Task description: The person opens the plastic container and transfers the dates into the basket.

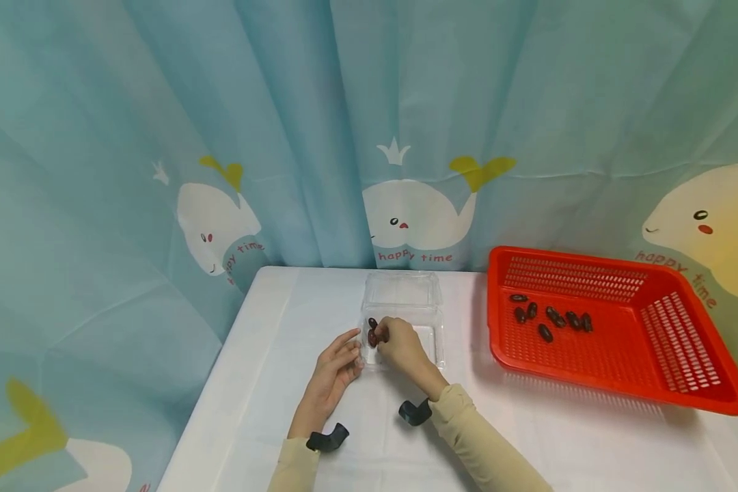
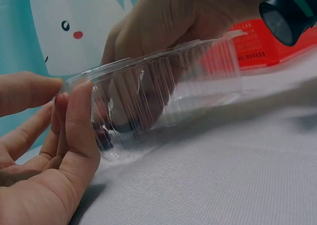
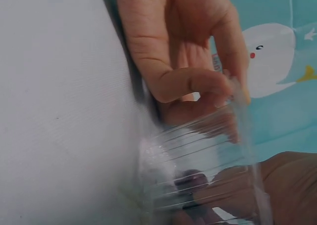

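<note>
A clear plastic clamshell box [image 1: 438,342] lies on the table with its lid [image 1: 402,288] folded back. My left hand [image 1: 333,374] is at the box's left side; in the left wrist view its thumb and fingers pinch the rim. Inside the box, at its left side, are dark brown dates [image 1: 372,322]. My right hand [image 1: 407,352] reaches down into the box, its curled fingers pinching a date [image 3: 192,179] low behind the ribbed wall. Its fingertips are partly hidden.
To the right stands a red plastic basket [image 1: 615,372] with slotted walls, holding several dark dates [image 1: 545,333] toward its left side. A white cloth [image 1: 240,410] covers the table. Behind it hangs a blue curtain [image 1: 307,137] printed with whales.
</note>
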A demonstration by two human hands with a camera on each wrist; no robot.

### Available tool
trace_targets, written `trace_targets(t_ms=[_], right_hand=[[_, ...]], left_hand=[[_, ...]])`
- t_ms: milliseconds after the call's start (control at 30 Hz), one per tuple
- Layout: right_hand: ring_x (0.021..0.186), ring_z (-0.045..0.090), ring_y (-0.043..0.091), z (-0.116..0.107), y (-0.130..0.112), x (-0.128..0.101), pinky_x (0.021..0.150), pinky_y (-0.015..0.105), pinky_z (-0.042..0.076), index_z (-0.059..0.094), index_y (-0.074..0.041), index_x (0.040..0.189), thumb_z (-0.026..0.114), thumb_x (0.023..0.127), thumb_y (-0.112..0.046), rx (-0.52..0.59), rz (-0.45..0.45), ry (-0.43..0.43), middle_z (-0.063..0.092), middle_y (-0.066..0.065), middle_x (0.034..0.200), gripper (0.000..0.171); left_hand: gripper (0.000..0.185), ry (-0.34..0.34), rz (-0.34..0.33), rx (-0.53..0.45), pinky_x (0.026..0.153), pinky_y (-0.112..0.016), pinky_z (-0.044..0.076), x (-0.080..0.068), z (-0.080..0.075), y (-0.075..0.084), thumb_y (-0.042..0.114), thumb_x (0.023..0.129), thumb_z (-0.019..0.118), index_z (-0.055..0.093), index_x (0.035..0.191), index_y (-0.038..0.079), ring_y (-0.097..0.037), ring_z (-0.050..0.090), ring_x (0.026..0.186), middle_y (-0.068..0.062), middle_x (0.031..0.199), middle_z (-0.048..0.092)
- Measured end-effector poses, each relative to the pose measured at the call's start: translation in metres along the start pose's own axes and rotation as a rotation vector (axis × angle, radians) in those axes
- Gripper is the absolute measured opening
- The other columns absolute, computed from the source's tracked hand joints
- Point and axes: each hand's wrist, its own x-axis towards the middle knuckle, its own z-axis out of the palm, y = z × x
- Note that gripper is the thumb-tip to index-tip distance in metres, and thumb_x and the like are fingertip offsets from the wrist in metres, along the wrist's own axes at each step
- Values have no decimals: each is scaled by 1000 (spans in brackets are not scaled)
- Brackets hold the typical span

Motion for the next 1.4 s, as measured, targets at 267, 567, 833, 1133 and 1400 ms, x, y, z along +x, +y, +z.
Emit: trace_targets(t_ms=[267, 567, 833, 1133, 1400], right_hand=[[78, 64, 19, -8, -5, -1, 70, 32, 55, 71, 1, 95, 71, 79, 9, 44, 14, -34, 73, 12, 91, 17], [88, 71, 25, -19, -8, -5, 79, 40, 60, 73, -1, 95, 71, 82, 7, 86, 39, -52, 74, 12, 95, 16], [92, 73, 26, -48, -17, -4, 76, 36, 60, 74, 0, 101, 71, 86, 3, 121, 51, -17, 76, 12, 97, 15], [96, 72, 26, -91, -17, -6, 79, 34, 59, 74, -2, 106, 69, 91, -3, 154, 76, -8, 75, 12, 101, 16], [99, 71, 28, -133, -7, -7, 84, 36, 60, 71, 1, 114, 66, 91, -3, 208, 114, -4, 75, 18, 108, 24]], left_hand=[[51, -9, 11, -25, 75, -18, 53, -2, 0, 1, 1, 103, 57, 45, 153, 3, -7, 57, 85, 0, 111, 57], [53, -28, -6, -17, 76, -19, 53, -1, -1, -2, 2, 104, 56, 41, 155, 1, -7, 56, 86, 2, 110, 57], [52, -13, 3, -12, 76, -19, 54, 0, -2, -2, 2, 103, 57, 44, 154, 3, -8, 56, 87, 0, 111, 56], [50, 0, 11, -32, 75, -19, 53, -2, 0, -1, 1, 103, 57, 46, 152, 4, -9, 56, 85, 0, 109, 56], [52, -30, 34, 31, 78, -18, 54, 0, -3, -3, 3, 104, 56, 41, 155, 1, -5, 56, 88, 3, 110, 54]])
